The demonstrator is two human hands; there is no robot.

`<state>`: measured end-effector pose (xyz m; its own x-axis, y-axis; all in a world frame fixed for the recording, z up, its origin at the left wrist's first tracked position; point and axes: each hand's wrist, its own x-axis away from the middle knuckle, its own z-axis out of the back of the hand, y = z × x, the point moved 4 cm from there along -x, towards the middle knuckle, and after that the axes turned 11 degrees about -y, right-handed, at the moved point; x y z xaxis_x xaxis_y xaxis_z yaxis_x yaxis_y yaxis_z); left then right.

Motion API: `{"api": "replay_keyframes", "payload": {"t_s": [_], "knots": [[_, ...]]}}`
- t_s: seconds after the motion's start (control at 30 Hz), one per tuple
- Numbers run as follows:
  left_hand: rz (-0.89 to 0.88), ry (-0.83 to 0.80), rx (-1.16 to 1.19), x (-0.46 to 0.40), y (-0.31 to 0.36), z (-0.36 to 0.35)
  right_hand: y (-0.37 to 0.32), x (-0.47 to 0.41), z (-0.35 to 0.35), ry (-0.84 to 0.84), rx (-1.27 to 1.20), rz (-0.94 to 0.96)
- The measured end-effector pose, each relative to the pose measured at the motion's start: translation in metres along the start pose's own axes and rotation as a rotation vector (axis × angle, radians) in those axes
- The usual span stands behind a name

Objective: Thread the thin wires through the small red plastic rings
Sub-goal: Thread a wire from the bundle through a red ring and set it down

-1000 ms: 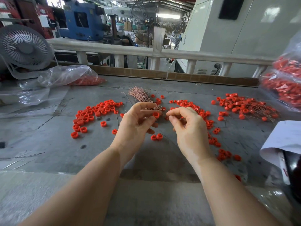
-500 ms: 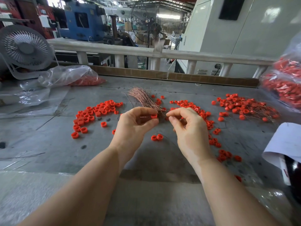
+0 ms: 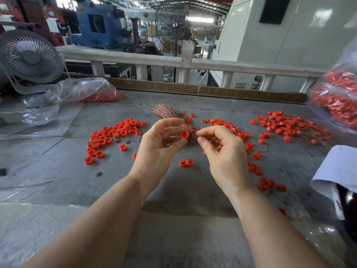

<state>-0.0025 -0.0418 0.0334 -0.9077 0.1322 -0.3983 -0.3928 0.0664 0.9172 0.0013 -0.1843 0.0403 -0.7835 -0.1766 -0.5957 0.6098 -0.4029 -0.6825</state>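
Red rings everywhere on the grey desk (image 3: 58, 171), so starting wide. Desk runs the full width under my arms, worn and scratched, a few stray wires lying on it at left. White fan (image 3: 29, 59) sits at the far left corner. Clear plastic bag (image 3: 81, 89) beside it, part-filled with red rings. Second bag (image 3: 336, 97), fuller, at the right edge. White paper (image 3: 336, 171) at near right, curled over something dark.

Loose ring pile (image 3: 114, 132) left of my hands, an arc of plain rings. Right pile (image 3: 289, 126) is further back on the right, rings with thin wires already sticking through them. A thinner scatter (image 3: 249, 144) trails down behind and beside my right hand. Copper wire bundle (image 3: 166, 112) lies fanned out just beyond my left fingers, partly hidden by them.

My left hand (image 3: 160, 146) is raised over the desk, thumb and fingertip pinching one red ring (image 3: 184, 134), opening turned toward the right hand; remaining fingers spread loose. My right hand (image 3: 222, 151) is close by, thumb and forefinger pinched together with their tips just beside the ring. The thin wire (image 3: 193, 130) between them barely shows; cannot tell if its tip is inside the ring.

Two rings (image 3: 186, 163) lie touching on the desk between my wrists, a wire curving off them.
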Motion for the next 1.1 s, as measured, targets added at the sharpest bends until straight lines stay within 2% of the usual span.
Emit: {"api": "replay_keyframes", "payload": {"t_s": [0.53, 1.1], "knots": [[-0.024, -0.052, -0.028, 0.0015, 0.0052, -0.0057, -0.0044, 0.0007, -0.0009, -0.044, 0.078, -0.014], [-0.019, -0.027, -0.041, 0.0015, 0.0045, -0.0043, -0.0048, 0.0004, -0.0006, -0.038, 0.087, -0.049]]}}
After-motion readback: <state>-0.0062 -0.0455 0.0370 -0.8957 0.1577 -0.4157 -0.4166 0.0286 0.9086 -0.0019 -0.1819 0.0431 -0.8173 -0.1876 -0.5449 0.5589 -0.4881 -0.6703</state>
